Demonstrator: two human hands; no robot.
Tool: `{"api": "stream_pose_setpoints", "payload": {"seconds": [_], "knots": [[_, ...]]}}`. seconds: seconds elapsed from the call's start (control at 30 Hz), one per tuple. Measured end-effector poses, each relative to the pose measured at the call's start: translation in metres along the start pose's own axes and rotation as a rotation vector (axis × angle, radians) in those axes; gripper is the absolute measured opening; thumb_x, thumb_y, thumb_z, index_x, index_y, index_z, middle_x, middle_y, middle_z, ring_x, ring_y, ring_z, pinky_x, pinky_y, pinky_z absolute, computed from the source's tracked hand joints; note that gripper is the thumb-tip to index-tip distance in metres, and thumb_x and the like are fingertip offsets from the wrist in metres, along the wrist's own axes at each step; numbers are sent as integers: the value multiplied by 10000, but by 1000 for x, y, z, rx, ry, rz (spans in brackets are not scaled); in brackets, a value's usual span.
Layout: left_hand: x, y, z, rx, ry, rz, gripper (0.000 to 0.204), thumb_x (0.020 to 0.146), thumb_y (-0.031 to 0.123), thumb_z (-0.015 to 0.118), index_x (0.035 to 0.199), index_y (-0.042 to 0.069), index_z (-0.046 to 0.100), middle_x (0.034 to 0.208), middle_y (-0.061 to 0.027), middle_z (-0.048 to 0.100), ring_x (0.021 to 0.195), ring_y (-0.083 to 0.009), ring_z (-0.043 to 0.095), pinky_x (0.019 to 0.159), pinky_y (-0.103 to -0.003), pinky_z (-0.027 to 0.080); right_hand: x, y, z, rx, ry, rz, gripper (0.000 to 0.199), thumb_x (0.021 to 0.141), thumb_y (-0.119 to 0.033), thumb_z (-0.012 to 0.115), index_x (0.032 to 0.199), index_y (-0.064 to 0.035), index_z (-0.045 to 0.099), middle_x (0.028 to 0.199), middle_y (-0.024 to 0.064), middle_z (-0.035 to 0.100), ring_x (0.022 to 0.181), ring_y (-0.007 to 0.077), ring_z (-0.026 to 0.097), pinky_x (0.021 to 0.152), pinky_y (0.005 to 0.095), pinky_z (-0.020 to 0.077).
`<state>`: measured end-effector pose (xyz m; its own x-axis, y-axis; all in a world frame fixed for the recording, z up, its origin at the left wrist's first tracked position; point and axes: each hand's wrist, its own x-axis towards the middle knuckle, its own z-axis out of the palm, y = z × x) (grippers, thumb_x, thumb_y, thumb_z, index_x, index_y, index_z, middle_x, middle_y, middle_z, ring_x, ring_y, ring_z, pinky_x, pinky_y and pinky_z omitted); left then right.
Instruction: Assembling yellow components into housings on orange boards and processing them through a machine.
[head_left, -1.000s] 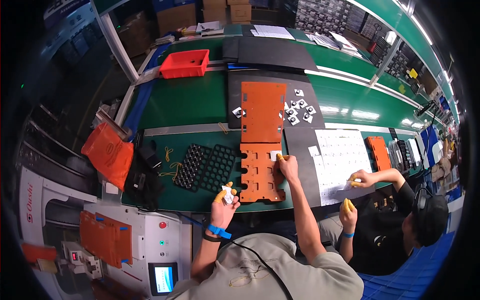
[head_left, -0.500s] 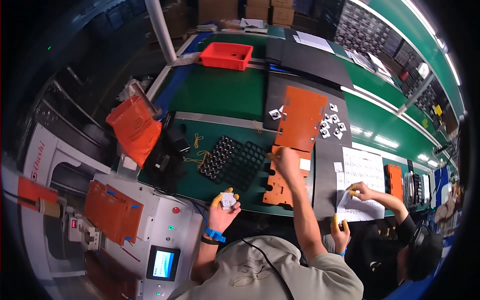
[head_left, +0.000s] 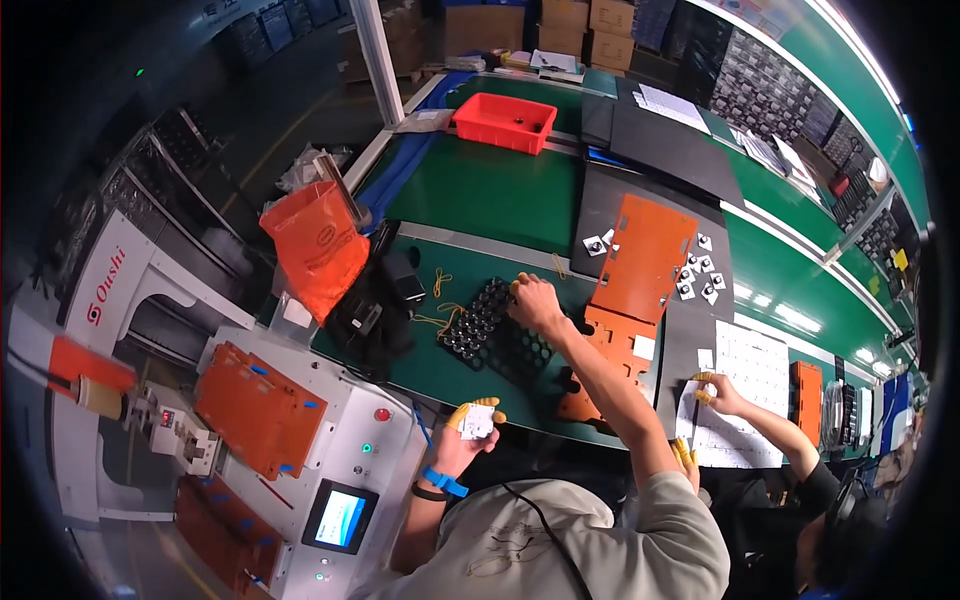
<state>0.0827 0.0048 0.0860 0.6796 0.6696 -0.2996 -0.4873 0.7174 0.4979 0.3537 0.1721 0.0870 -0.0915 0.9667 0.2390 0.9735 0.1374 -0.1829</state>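
My left hand, with yellow fingertip covers and a blue wrist strap, holds a small white part close to my chest at the bench's near edge. My right arm stretches forward, and my right hand rests on the far edge of a black honeycomb tray, fingers curled on it. Two orange cut-out plates lie just right of the tray on a black mat. Small white parts are scattered beside the upper plate.
A white machine with orange fixtures and a small screen stands at my left. An orange bag, a red bin and yellow rubber bands are on the green bench. At my right a co-worker's hands work on a white sheet.
My right hand has moved left from the lower orange plate to the black tray. My left hand still holds the white part. The view has shifted left toward the machine.
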Motion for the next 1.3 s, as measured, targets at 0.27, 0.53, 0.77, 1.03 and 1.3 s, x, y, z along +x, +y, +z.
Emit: {"api": "stream_pose_setpoints", "payload": {"seconds": [0.27,0.53,0.77,1.03,1.3], "knots": [[27,11,18,-222,-51,-79,526,942,347,592,1384,70,522,1155,-103,643,921,-246,594,780,-337,471,-84,-58,-89,719,201,224,257,733,-152,757,917,-25,631,810,92,618,702,241,597,648,355,499],[43,-1,37,54,-10,8,546,974,408,600,1405,88,504,1259,-69,637,1079,-213,658,866,-371,586,-169,-98,-116,1384,7,528,209,875,-66,702,1057,31,665,914,24,678,813,88,610,739,238,493],[45,-15,53,248,17,185,511,971,287,628,1402,39,511,1130,-68,676,865,-163,698,741,-312,607,-182,-75,-104,1457,-74,561,263,948,-48,637,1179,77,637,1033,87,701,923,107,641,825,259,519],[42,-22,46,238,21,211,420,973,270,636,1286,-4,583,982,-61,689,786,-143,677,696,-298,586,-182,-77,-123,1204,-10,271,269,931,-36,652,1186,49,638,973,62,653,913,138,647,776,280,522],[39,-17,46,345,82,169,338,966,271,659,1180,10,634,883,-27,673,710,-107,641,639,-263,561,-182,-67,-127,657,43,-36,346,775,-13,705,1118,9,662,830,145,579,755,360,613,640,420,499]]}}
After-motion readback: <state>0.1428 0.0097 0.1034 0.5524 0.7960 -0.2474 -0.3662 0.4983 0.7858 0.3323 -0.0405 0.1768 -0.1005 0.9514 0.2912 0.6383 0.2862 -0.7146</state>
